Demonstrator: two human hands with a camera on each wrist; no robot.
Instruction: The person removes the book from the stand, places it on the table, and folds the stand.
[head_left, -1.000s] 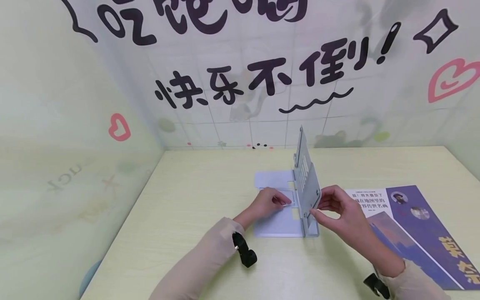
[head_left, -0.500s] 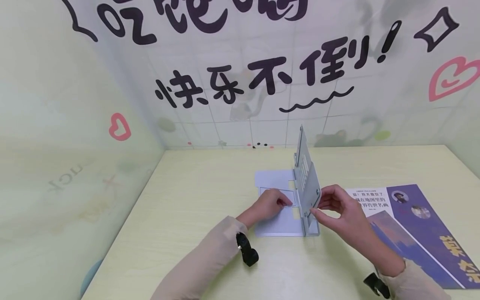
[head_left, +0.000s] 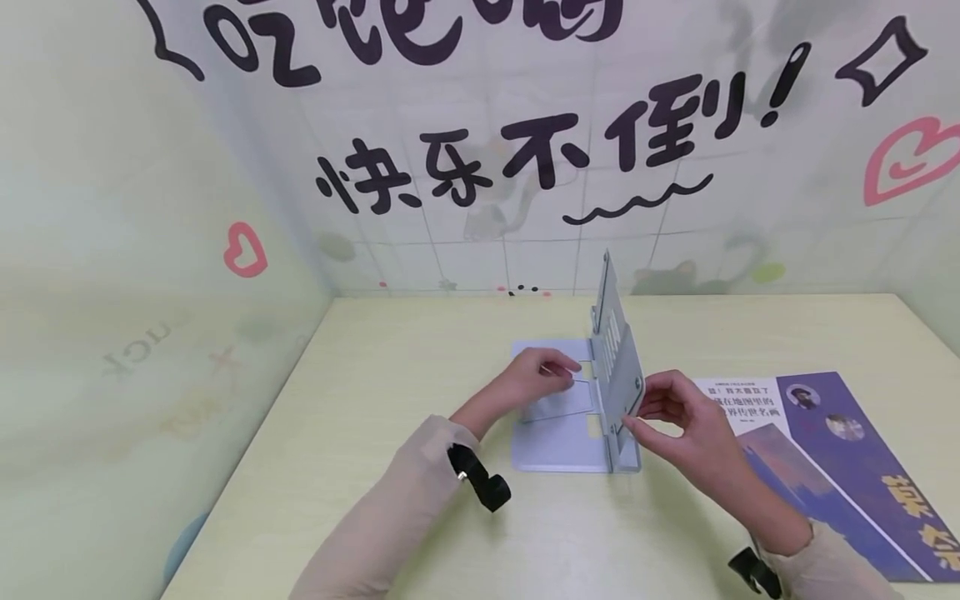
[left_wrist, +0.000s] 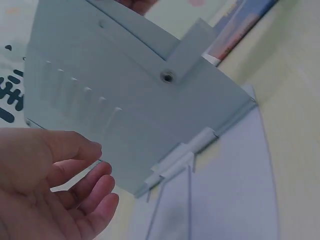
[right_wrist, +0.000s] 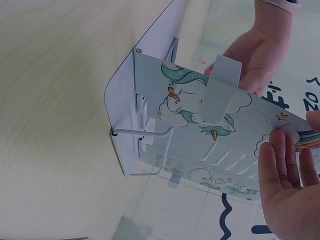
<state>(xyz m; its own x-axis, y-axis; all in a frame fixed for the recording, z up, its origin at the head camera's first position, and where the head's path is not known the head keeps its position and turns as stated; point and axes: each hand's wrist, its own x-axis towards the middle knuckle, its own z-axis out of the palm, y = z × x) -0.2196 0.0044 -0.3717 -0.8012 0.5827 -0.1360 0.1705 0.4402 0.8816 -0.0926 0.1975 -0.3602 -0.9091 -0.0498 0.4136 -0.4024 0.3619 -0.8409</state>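
Head view: one stand (head_left: 562,448), right hand (head_left: 692,427) pinching one upright panel (head_left: 621,375); left hand (head_left: 534,379) loosely bent.

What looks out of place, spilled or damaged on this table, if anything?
Nothing stands out. The gray-blue panel stands up from its flat base, with the right hand at its edge, and the purple-covered book lies flat. I see no spill or damage.

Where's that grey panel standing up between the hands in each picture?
Head: the panel is right of centre, between left hand and right hand.
Left wrist: upper left into centre, partly behind the left hand.
Right wrist: centre to right edge, printed side showing.
Shared landmark: its row of slots.
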